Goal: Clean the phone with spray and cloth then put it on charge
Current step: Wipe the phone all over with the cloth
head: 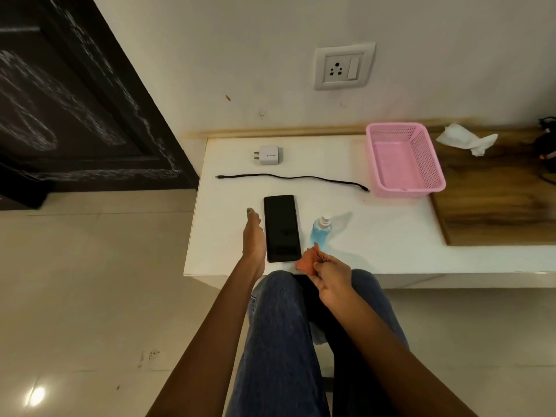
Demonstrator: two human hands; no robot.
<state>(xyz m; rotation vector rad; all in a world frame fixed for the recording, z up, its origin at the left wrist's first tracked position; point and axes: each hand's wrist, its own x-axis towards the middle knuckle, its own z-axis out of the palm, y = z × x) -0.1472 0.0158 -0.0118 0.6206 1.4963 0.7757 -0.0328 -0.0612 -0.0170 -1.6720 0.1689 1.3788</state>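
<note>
Phone [282,228] lies between flat left hand [254,239] and right hand [331,278] gripping orange cloth [308,260].

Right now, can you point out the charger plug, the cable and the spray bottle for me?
charger plug [268,155], head view, middle of its white body.
cable [293,177], head view, midway along the black cord.
spray bottle [319,232], head view, on the blue liquid part below the white nozzle.

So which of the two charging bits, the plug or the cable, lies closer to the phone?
The black cable: it stretches across the white table just beyond the phone. The white charger plug lies farther back, toward the wall.
</note>
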